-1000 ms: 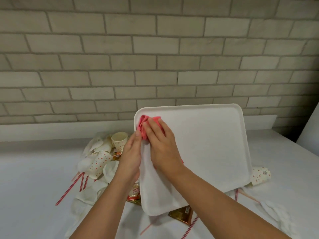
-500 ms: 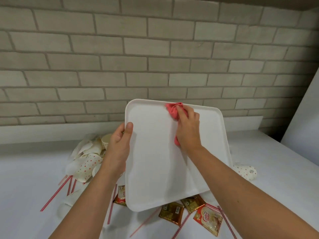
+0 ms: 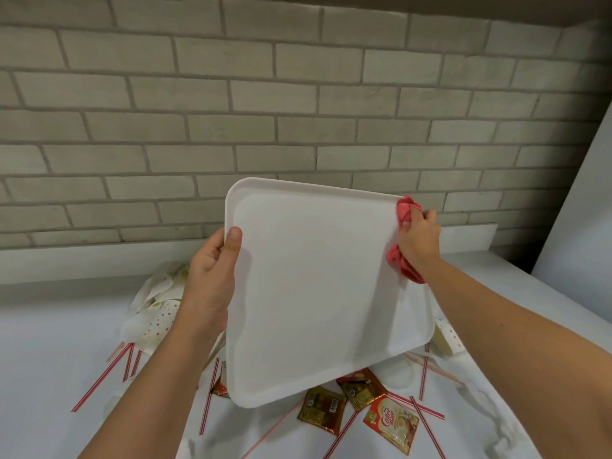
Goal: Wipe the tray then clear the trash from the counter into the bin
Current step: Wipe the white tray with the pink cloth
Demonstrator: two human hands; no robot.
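A white tray (image 3: 318, 293) is held up off the counter, tilted toward me. My left hand (image 3: 212, 273) grips its left edge, thumb on the face. My right hand (image 3: 419, 241) presses a bunched pink cloth (image 3: 402, 260) against the tray's upper right corner. Trash lies on the white counter (image 3: 49, 342) beneath: polka-dot paper cups (image 3: 159, 323), crumpled white napkins (image 3: 155, 286), red-striped straws (image 3: 99, 382) and brown and red sachets (image 3: 323, 410). No bin is in view.
A grey brick wall (image 3: 298, 111) with a white ledge runs along the back of the counter. A white panel (image 3: 576, 193) rises at the right. Another dotted cup (image 3: 447, 336) and a red creamer sachet (image 3: 392, 425) lie at lower right.
My right hand has swept the pink cloth from the tray's upper left across the top to its upper right corner. The left hand shifted its grip on the left edge, and the tray rose.
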